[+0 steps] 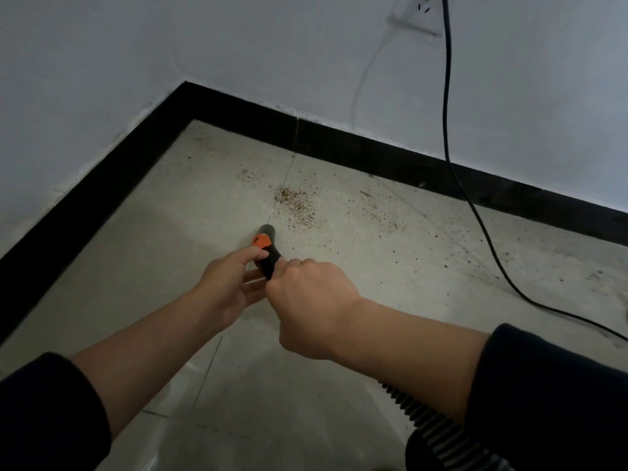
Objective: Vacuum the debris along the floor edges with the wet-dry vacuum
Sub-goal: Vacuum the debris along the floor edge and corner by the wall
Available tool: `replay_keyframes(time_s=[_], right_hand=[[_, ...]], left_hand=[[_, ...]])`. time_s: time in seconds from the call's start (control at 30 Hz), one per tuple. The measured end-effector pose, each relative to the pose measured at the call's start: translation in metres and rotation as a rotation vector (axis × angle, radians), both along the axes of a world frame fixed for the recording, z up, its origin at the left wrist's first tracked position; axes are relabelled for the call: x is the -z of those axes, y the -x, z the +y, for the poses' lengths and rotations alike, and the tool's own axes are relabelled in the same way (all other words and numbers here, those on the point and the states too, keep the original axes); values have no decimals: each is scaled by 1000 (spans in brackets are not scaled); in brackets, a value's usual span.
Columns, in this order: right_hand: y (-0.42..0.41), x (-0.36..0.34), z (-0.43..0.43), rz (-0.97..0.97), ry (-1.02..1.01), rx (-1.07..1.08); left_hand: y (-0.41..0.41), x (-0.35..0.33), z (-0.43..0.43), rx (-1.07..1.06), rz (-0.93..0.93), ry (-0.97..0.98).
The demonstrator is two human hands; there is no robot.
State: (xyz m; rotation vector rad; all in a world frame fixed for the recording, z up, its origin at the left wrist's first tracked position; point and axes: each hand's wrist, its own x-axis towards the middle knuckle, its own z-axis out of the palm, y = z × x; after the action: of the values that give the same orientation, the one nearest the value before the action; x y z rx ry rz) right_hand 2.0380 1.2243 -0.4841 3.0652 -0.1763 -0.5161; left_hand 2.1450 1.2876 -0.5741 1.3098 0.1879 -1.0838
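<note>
Near the middle of the floor (153, 266), a black vacuum nozzle (269, 243) with an orange band is held by both hands. The right hand (312, 300) is closed in a fist round the back of the nozzle. The left hand (227, 283) is placed on the other side, with its thumb pressed on top by the orange band and its fingers curled loosely under the nozzle. The tip is pointed toward 12 o'clock and is held low over the floor; whether it touches cannot be told. A small pile of brown debris (295, 202) is seen just past the tip, at about 1 o'clock from it. More crumbs are spread toward 3 o'clock, near the black baseboard (373, 154). A ribbed hose (428, 430) is seen under the right arm, at 5 o'clock. A black cord (448, 154) is hung from a wall socket (418, 18) at 1 o'clock and is laid across the floor toward 3 o'clock.
</note>
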Motion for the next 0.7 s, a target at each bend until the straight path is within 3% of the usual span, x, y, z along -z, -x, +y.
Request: replay_keyframes(time_s=[0.7], right_hand=[[31,-20,11,184,0,-16]], left_hand=[[43,-12,2,70,46,-51]])
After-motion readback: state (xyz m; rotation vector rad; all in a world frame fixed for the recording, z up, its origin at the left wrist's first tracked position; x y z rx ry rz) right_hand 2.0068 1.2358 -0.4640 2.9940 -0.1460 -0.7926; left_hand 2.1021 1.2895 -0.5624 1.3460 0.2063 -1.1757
